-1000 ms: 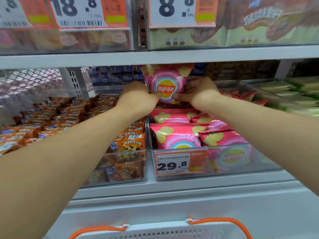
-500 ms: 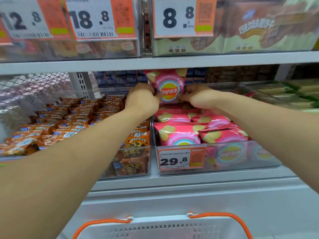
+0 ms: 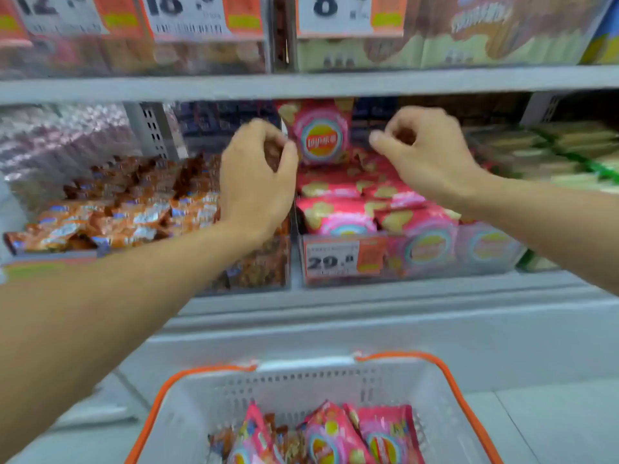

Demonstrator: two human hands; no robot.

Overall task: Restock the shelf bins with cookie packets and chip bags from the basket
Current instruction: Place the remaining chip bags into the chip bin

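Pink chip bags (image 3: 338, 214) fill the clear bin (image 3: 495, 259); more lie in the basket (image 3: 301, 383).

Motion blur smears the price tags (image 3: 341, 261); basket (image 3: 207, 400) cut off below.

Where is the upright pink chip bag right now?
The upright pink chip bag stands at the back of the clear chip bin, mid-shelf, between the left hand and right hand.
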